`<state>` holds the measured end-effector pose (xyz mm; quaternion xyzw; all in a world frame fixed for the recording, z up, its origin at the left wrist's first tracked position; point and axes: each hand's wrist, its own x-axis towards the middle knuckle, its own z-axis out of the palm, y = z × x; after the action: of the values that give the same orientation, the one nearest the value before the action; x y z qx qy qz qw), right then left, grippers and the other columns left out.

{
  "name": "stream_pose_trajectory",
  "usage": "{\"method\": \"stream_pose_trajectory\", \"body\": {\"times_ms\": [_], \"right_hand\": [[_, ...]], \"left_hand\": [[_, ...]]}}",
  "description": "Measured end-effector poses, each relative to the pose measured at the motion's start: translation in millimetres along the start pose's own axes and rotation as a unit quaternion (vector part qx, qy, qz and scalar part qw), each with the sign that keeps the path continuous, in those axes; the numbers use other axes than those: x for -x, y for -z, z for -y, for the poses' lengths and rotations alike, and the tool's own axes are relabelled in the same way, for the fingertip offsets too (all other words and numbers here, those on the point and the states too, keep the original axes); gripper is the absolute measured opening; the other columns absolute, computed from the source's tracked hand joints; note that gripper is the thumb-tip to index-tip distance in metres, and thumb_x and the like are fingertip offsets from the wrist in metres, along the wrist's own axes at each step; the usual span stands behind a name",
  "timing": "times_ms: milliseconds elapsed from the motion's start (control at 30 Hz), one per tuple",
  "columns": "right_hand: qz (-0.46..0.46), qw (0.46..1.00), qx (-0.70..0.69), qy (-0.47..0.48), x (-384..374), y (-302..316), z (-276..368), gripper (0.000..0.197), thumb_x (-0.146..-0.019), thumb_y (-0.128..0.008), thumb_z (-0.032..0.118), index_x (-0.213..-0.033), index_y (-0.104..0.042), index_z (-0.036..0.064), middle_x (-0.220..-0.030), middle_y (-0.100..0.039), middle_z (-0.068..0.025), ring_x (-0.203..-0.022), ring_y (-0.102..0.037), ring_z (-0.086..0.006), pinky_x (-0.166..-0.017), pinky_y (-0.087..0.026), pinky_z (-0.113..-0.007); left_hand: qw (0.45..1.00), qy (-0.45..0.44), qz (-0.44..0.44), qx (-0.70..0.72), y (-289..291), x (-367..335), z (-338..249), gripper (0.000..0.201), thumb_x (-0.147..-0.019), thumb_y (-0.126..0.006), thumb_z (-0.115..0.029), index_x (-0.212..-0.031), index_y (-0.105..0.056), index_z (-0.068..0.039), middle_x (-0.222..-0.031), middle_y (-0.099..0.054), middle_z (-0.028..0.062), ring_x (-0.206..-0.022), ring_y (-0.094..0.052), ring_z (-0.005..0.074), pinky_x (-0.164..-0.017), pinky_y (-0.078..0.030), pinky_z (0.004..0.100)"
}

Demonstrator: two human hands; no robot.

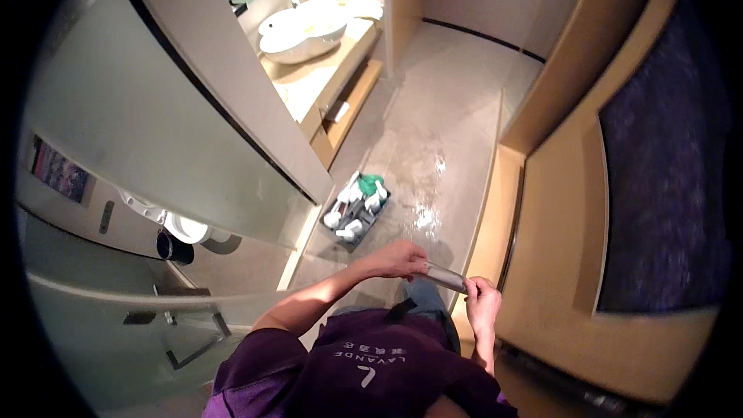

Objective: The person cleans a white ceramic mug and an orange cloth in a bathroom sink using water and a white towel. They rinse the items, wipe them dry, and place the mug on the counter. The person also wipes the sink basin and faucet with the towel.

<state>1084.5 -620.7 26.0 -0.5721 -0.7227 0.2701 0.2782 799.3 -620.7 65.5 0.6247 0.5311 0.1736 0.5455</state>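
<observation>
Stretched between my two hands is a greyish, narrow, flat strip (446,275) with a slight sheen; I cannot tell whether it is folded cloth or plastic. Its left end is pinched by my left hand (402,258), fingers closed. The other end sits in the closed fingers of my right hand (482,302), lower and farther right. Both hands are in front of my body, above the floor. Beyond my left forearm, a dark caddy (350,243) stands on the floor, holding several white bottles (372,203) and a green item (371,183).
Wet, shiny patches (425,219) mark the grey floor (457,120). A counter (295,94) with a white basin (303,40) stands at far left. Frosted glass panels (166,120) rise on the left, with a toilet (186,228) and dark bin (175,248) beyond. Wooden panelling (553,232) borders the right.
</observation>
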Motion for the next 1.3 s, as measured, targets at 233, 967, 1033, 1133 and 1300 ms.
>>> {"method": "stream_pose_trajectory", "body": {"times_ms": [233,967,1033,1133,1300], "right_hand": [[0.132,0.986,-0.1,0.008,-216.2,-9.0,34.2,0.014,-0.094,-0.07,0.011,-0.094,-0.073,-0.0024,-0.078,-0.069,-0.0161,-0.066,-0.069,-0.0245,-0.061,-0.054,-0.036],[0.26,0.918,-0.076,0.29,-706.4,-254.6,328.6,0.025,-0.094,-0.073,0.021,-0.089,-0.07,-0.003,-0.066,-0.062,-0.0112,-0.059,-0.057,-0.0172,-0.059,-0.048,-0.035],[0.271,0.892,-0.112,0.345,-726.5,-280.6,380.8,0.021,-0.095,-0.072,0.018,-0.09,-0.069,-0.0031,-0.072,-0.064,-0.0116,-0.062,-0.059,-0.0167,-0.061,-0.049,-0.034],[0.265,0.811,-0.178,0.49,-745.9,-325.8,486.4,0.017,-0.092,-0.075,0.01,-0.085,-0.066,-0.0024,-0.075,-0.061,-0.013,-0.063,-0.059,-0.0227,-0.061,-0.048,-0.034],[0.187,0.663,-0.267,0.674,-738.6,-403.5,675.5,0.015,-0.091,-0.077,0.015,-0.084,-0.069,0.0052,-0.074,-0.061,-0.009,-0.059,-0.059,-0.0253,-0.057,-0.048,-0.037]], "left_hand": [[0.957,0.013,-0.224,0.182,112.4,-76.5,-34.3,0.029,-0.1,-0.069,-0.029,-0.098,-0.074,-0.001,-0.073,-0.067,0.0009,-0.067,-0.067,0.0077,-0.061,-0.05,0.0247],[0.636,-0.045,-0.671,0.379,501.9,-156.0,94.4,0.028,-0.11,-0.052,-0.022,-0.127,-0.057,-0.001,-0.097,-0.069,0.0101,-0.078,-0.066,0.013,-0.069,-0.055,0.0264],[0.575,-0.057,-0.719,0.385,531.5,-135.6,106.1,0.025,-0.11,-0.051,-0.022,-0.124,-0.054,-0.001,-0.099,-0.069,0.0124,-0.077,-0.066,0.0147,-0.07,-0.055,0.0271],[0.49,-0.084,-0.801,0.335,577.9,-98.6,123.0,0.024,-0.109,-0.053,-0.021,-0.122,-0.051,-0.001,-0.102,-0.067,0.0142,-0.084,-0.067,0.0164,-0.075,-0.056,0.0299],[0.33,-0.116,-0.901,0.258,663.1,-39.2,149.0,0.032,-0.108,-0.053,-0.019,-0.13,-0.04,0.001,-0.113,-0.062,0.0185,-0.092,-0.068,0.0227,-0.082,-0.059,0.0353]]}}
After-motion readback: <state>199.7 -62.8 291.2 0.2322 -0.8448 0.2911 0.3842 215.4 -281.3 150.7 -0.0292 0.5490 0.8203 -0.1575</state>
